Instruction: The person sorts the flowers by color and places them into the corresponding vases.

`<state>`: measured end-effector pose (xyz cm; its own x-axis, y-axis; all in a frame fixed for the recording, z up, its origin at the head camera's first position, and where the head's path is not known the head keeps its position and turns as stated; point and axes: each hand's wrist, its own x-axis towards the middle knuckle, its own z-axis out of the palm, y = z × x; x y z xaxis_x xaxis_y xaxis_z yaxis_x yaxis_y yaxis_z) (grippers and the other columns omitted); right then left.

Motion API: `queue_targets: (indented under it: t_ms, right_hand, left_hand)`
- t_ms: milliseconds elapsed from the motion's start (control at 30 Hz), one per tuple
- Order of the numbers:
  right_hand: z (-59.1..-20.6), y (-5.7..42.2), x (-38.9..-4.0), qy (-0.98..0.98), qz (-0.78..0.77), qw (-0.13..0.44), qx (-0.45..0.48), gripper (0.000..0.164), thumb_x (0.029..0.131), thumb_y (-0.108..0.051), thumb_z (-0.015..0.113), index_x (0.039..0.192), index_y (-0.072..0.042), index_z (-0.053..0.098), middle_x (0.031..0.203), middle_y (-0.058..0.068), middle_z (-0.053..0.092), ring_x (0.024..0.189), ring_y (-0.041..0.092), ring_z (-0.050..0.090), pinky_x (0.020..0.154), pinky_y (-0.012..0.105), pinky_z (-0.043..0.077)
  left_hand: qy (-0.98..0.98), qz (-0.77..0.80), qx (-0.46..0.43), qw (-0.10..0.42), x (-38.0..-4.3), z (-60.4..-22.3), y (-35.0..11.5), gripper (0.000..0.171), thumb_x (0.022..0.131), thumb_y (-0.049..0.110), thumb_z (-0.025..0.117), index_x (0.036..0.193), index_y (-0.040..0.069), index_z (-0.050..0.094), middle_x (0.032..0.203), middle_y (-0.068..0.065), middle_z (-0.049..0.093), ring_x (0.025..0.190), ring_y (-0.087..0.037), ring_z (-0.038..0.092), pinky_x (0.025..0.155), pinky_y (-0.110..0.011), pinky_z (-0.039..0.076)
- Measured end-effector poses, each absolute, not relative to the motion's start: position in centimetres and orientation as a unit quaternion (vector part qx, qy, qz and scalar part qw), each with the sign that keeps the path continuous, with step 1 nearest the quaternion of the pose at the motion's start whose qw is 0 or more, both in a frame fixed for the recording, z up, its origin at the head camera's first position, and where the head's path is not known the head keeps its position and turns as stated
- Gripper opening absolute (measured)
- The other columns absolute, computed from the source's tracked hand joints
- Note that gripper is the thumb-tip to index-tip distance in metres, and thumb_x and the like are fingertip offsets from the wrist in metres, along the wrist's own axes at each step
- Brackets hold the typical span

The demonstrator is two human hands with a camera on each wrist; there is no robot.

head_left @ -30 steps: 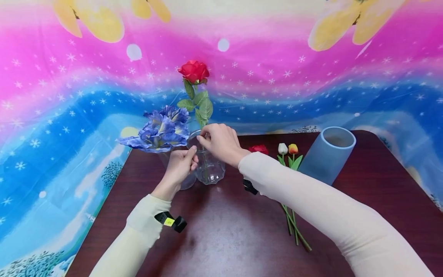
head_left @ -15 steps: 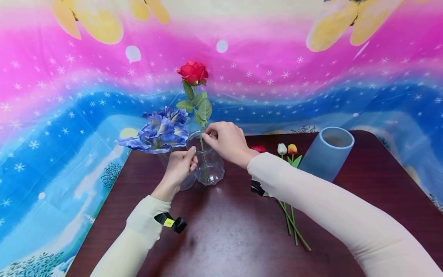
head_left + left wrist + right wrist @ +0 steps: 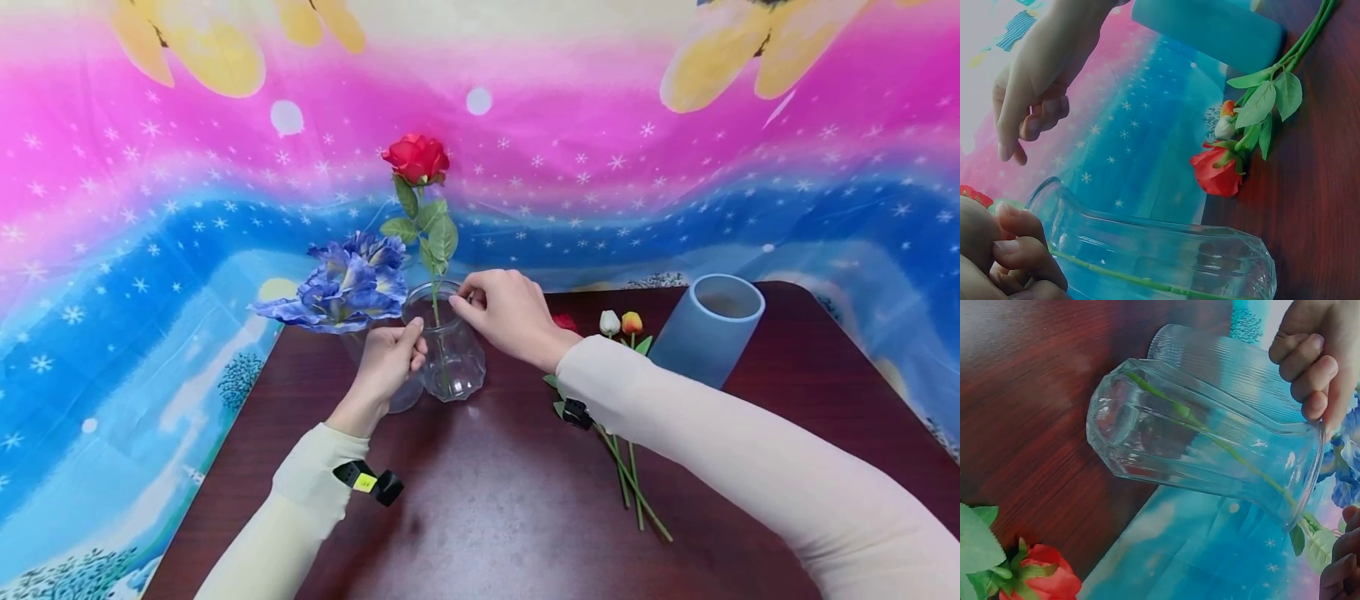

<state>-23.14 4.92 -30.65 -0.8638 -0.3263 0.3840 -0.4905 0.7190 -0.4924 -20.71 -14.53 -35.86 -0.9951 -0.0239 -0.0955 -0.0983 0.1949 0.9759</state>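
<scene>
A red rose (image 3: pixel 416 158) with green leaves stands in a clear faceted glass vase (image 3: pixel 462 371), its stem (image 3: pixel 1210 434) slanting down inside. My left hand (image 3: pixel 390 360) pinches the vase's rim, thumb on top and fingers curled below it, as the right wrist view shows. Just right of the mouth hovers my right hand (image 3: pixel 506 317), fingers loosely curled with nothing between them. The left wrist view shows this right hand (image 3: pixel 1035 103) apart from the rim. Behind my left hand, blue ruffled flowers (image 3: pixel 345 287) rise from a ribbed glass vase (image 3: pixel 1210 359), partly hidden.
A tall blue vase (image 3: pixel 708 333) stands at the back right of the dark wooden table (image 3: pixel 480 517). Beside it lie a white tulip (image 3: pixel 610 322), an orange-yellow tulip (image 3: pixel 632 322) and another red rose (image 3: pixel 1217 172), partly behind my right arm. A printed cloth hangs behind.
My right hand has let go of the rose's stem and drawn back to the right. The rose stays upright in the vase. My left hand keeps its place at the rim.
</scene>
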Motion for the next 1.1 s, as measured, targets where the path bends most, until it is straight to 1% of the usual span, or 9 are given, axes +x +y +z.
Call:
queue_targets:
  t_ms: [267, 400, 600, 800, 933, 1100]
  right_hand:
    - [-31.2, 6.3, -22.1, -0.926, 0.281, 0.117, 0.223, 0.018, 0.097, -0.035, 0.067, 0.096, -0.019, 0.077, 0.063, -0.006, 0.061, 0.057, 0.011, 0.054, 0.052, 0.030, 0.041]
    - [-31.5, 7.0, -21.6, -0.930, 0.266, 0.117, 0.224, 0.019, 0.097, -0.035, 0.066, 0.095, -0.019, 0.076, 0.062, -0.007, 0.060, 0.055, 0.010, 0.053, 0.051, 0.030, 0.040]
    - [-32.2, 8.1, -21.1, -0.932, 0.262, 0.109, 0.225, 0.017, 0.097, -0.033, 0.066, 0.093, -0.019, 0.076, 0.059, -0.007, 0.057, 0.053, 0.010, 0.049, 0.049, 0.029, 0.038]
    - [-32.8, 9.2, -20.9, -0.935, 0.258, 0.100, 0.221, 0.017, 0.097, -0.034, 0.066, 0.092, -0.020, 0.075, 0.060, -0.008, 0.058, 0.053, 0.009, 0.050, 0.049, 0.029, 0.037]
    - [-33.1, 10.0, -20.8, -0.937, 0.255, 0.098, 0.217, 0.017, 0.097, -0.033, 0.067, 0.089, -0.021, 0.075, 0.058, -0.008, 0.058, 0.052, 0.010, 0.050, 0.047, 0.029, 0.036]
    - [-33.5, 11.1, -20.6, -0.942, 0.249, 0.086, 0.207, 0.019, 0.097, -0.035, 0.067, 0.088, -0.020, 0.075, 0.058, -0.007, 0.057, 0.053, 0.010, 0.050, 0.048, 0.029, 0.037]
  left_hand:
    - [0.774, 0.632, -0.040, 0.026, -20.9, -36.0, -14.6, 0.049, 0.107, 0.032, 0.050, 0.063, 0.009, 0.056, 0.045, 0.008, 0.046, 0.040, -0.005, 0.034, 0.042, -0.020, 0.027]
    - [0.774, 0.631, -0.040, 0.024, -20.9, -36.0, -14.6, 0.049, 0.107, 0.030, 0.049, 0.064, 0.008, 0.056, 0.045, 0.007, 0.046, 0.040, -0.005, 0.034, 0.042, -0.020, 0.027]
    - [0.772, 0.633, -0.042, 0.028, -20.8, -35.9, -14.5, 0.049, 0.107, 0.032, 0.051, 0.065, 0.008, 0.056, 0.045, 0.008, 0.046, 0.040, -0.004, 0.034, 0.042, -0.020, 0.027]
    - [0.777, 0.628, -0.041, 0.028, -20.8, -35.9, -14.5, 0.050, 0.107, 0.033, 0.050, 0.064, 0.008, 0.056, 0.045, 0.007, 0.046, 0.040, -0.005, 0.034, 0.043, -0.020, 0.027]
    - [0.778, 0.627, -0.040, 0.027, -20.8, -36.0, -14.5, 0.050, 0.107, 0.033, 0.049, 0.065, 0.007, 0.056, 0.045, 0.008, 0.046, 0.040, -0.005, 0.032, 0.043, -0.020, 0.026]
    - [0.777, 0.627, -0.040, 0.028, -20.7, -36.0, -14.6, 0.050, 0.107, 0.032, 0.048, 0.065, 0.007, 0.056, 0.045, 0.007, 0.046, 0.040, -0.006, 0.032, 0.043, -0.020, 0.025]
